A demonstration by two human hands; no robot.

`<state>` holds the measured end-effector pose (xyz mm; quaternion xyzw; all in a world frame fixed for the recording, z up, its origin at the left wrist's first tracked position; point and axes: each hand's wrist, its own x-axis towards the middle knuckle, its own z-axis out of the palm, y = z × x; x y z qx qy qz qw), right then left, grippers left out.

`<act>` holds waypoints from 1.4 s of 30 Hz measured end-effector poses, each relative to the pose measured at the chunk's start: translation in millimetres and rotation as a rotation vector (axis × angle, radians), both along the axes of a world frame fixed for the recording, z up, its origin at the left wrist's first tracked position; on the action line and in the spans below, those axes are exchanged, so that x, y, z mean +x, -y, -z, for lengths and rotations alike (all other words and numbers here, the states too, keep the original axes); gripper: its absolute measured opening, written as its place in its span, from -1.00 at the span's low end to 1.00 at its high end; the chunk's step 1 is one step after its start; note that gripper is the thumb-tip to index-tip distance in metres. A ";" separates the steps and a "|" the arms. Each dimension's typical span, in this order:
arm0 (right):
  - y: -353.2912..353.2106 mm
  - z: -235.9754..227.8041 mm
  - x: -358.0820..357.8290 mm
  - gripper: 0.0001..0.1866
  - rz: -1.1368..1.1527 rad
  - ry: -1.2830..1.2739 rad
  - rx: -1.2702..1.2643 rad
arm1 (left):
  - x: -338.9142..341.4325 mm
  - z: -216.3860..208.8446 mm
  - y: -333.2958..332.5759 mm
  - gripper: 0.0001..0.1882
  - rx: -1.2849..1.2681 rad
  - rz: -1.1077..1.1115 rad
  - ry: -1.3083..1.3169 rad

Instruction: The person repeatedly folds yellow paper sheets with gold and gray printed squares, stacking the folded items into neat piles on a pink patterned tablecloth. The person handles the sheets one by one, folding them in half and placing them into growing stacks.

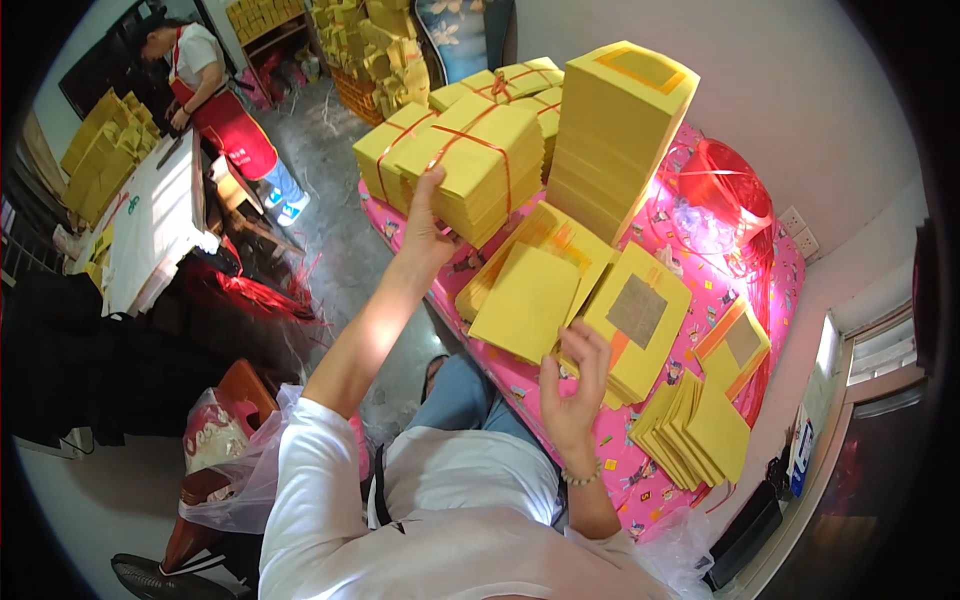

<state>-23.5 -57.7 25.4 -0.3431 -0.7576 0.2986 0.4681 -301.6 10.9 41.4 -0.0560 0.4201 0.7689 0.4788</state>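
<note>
Our left hand (428, 235) grasps a thick rectangular bundle of yellow paper bound crosswise with red plastic strap (475, 165), at twelve o'clock in our view; the thumb runs up the bundle's near left side, and the other fingers are partly hidden at its lower edge. More strapped yellow bundles (535, 75) sit behind it, at twelve o'clock. Our right hand (578, 385), at four o'clock, is released, its fingers loosely curled around nothing. Its fingertips lie close to a yellow paper stack with a grey square on top (637, 315), at three o'clock; whether they touch it, we cannot tell. Just left of that stack, near the middle of our view, lies an uneven pile of flat yellow paper pieces (525, 300).

All this rests on a table covered in pink printed cloth (620, 455). A tall, straight-sided stack of yellow paper (608, 140) stands at one o'clock, and a shiny red coil of plastic strap (728, 195) lies at two. At four o'clock, beyond our right hand, a fanned row of yellow paper packets (690, 430) leans over. At ten o'clock a co-worker in a red apron (225, 125) stands beside a white-topped table (150, 235)
</note>
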 end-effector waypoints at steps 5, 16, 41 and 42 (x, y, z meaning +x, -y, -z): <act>4.3 16.1 17.8 -0.66 -0.038 -0.013 -0.088 | -24.7 -42.5 -18.9 -0.07 0.149 0.041 -0.069; 7.0 0.7 32.6 -0.68 -0.029 0.175 -0.098 | -87.3 -77.2 -190.4 0.01 0.103 0.046 -0.348; -4.9 21.2 27.1 -0.73 -0.080 0.226 -0.110 | -91.7 -9.9 -260.1 -0.51 -0.018 0.122 -1.103; -3.3 21.8 29.0 -0.74 -0.062 0.224 -0.119 | -61.6 -20.9 -217.1 -0.54 -0.034 0.091 -1.221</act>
